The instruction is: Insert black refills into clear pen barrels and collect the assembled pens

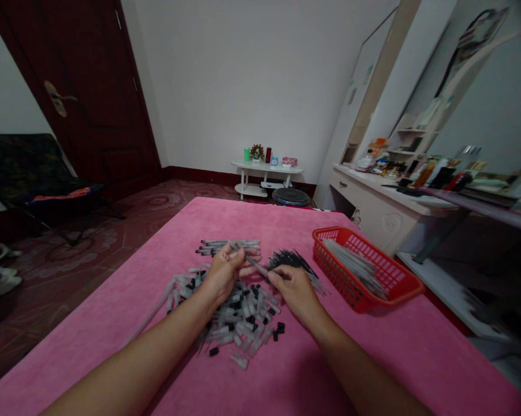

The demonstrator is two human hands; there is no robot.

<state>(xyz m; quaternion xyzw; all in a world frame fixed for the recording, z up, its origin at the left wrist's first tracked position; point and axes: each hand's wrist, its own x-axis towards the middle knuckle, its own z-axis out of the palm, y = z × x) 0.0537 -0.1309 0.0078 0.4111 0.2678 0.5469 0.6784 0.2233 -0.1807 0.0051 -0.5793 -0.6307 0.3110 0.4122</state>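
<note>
I hold a pen tube [255, 264] with the fingers of my left hand [223, 270] closed around its far part and those of my right hand [294, 289] pinching its near end; for good control, I should keep both grips in line and any pressure light and straight. The tube looks grey, slender and straight, its fine detail too blurred to tell, and slants above the surface [282, 227], between the heaped caps [244, 325] and the far edge.
</note>
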